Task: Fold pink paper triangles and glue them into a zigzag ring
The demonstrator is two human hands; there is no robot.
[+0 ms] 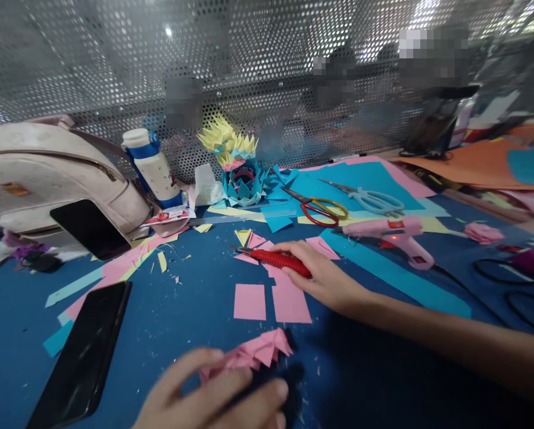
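Observation:
My right hand (315, 271) is closed round a red utility knife (273, 260), whose blade points left over small folded pink and yellow paper pieces. Below the knife lie a pink paper square (249, 301) and a larger pink sheet (291, 302), flat on the blue table (172, 322). Close to the front edge of the view, my left hand (213, 393) has its curled fingers about a zigzag strip of folded pink paper (262, 350). Part of that strip is hidden behind the fingers.
Two phones (83, 351), a backpack (52, 173) and a bottle (153, 167) are on the left. Behind stands a folded-paper pineapple shape (242, 179). Red-and-yellow scissors (322, 208), light-blue scissors (374, 199) and a pink glue gun (396, 232) with its cord lie right.

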